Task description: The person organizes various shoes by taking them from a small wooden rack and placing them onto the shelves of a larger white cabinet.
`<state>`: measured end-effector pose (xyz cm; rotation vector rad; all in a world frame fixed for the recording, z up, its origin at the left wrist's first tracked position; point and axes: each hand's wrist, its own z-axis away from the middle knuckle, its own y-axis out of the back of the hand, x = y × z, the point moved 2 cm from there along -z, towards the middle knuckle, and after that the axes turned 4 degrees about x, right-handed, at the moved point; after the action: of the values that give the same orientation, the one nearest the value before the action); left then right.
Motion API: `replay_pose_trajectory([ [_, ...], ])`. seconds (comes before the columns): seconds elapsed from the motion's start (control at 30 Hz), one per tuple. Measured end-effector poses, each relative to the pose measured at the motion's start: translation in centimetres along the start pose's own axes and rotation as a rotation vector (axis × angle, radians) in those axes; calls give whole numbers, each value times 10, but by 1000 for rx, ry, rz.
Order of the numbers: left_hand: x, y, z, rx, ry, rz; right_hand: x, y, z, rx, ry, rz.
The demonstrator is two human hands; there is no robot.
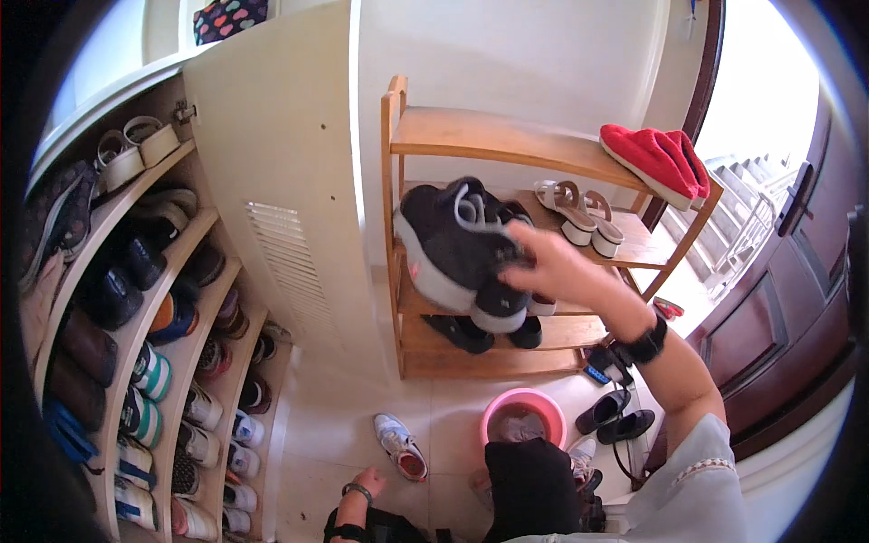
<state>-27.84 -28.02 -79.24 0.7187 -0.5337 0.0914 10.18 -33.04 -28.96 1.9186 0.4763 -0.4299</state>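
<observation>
My right hand [552,262] is raised in front of a wooden shoe rack [489,136] and holds a pair of black sneakers [453,244] with grey-white soles and white laces, gripped together at their openings. The sneakers hang level with the rack's second shelf. My left hand [367,481] is low near the floor, fingers loosely apart, holding nothing, with a bracelet on the wrist. It is close to a white and red sneaker [400,445] lying on the tiled floor.
Red slippers [656,161] lie on the rack's top shelf, beige sandals [579,210] on the second, dark shoes [471,333] lower down. An open white cabinet [154,326] at left holds several rows of shoes. A pink basin [523,412] and black shoes [615,418] sit on the floor. An open door [778,299] is at right.
</observation>
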Motion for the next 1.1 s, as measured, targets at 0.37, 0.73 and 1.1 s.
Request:
replay_pose_trajectory([
  [0.37,148,55,96,-633,-536,2017,-71,-98,82,-286,542,245],
  [0.73,137,51,127,-374,-488,2264,-95,-211,113,-659,876,-56],
  [1.1,91,11,110,-70,-442,2572,-94,-276,85,-701,1008,59],
])
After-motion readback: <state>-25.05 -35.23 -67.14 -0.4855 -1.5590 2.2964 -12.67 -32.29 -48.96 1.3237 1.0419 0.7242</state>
